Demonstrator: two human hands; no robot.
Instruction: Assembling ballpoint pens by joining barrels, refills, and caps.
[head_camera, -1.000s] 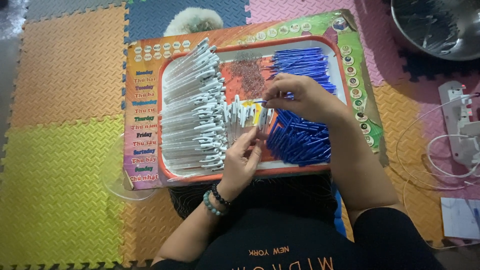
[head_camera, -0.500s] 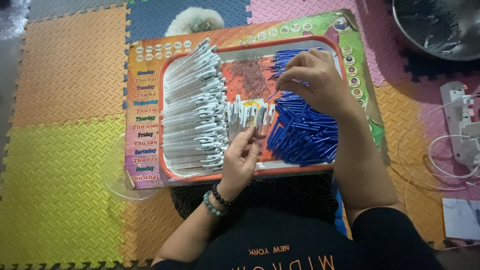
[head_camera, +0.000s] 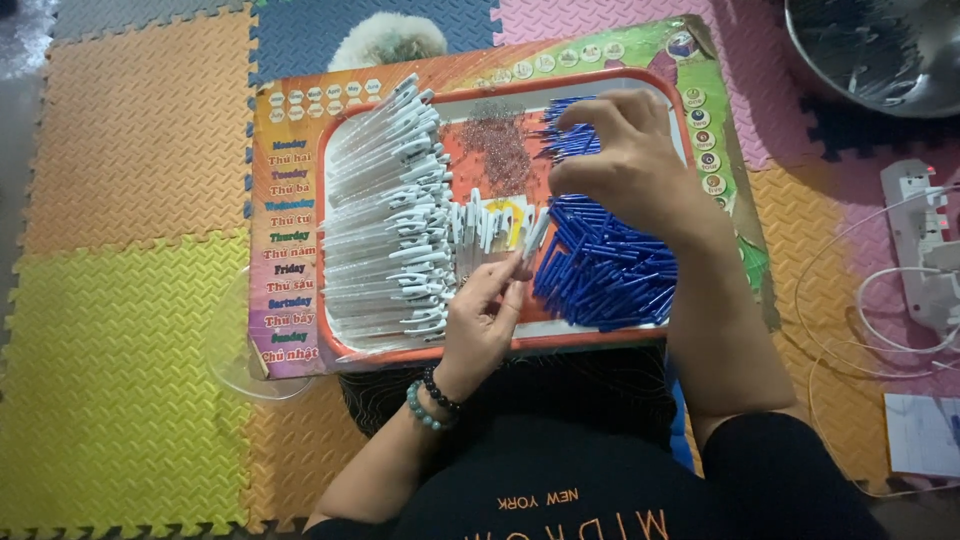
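Blue parts: heap of blue pen barrels (head_camera: 610, 270) on the tray's right side, too many to count.
Right hand (head_camera: 630, 165): fingers pinched narrow above the blue heap; whether they grip a barrel, cannot tell.
Left hand (head_camera: 485, 315): closed on a white pen piece (head_camera: 533, 235), near the tray's middle.
White parts: stacked white pen pieces (head_camera: 385, 215), left side, uncountable.
Tray (head_camera: 520, 340): one, red-rimmed, on a printed board (head_camera: 290, 250).
Floor: coloured foam mats (head_camera: 110, 300); one metal bowl (head_camera: 880, 50) top right.

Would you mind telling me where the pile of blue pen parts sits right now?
In the head view, the blue pen parts lie on the right side of the red-rimmed tray, under the right hand, right of the white pen barrels.
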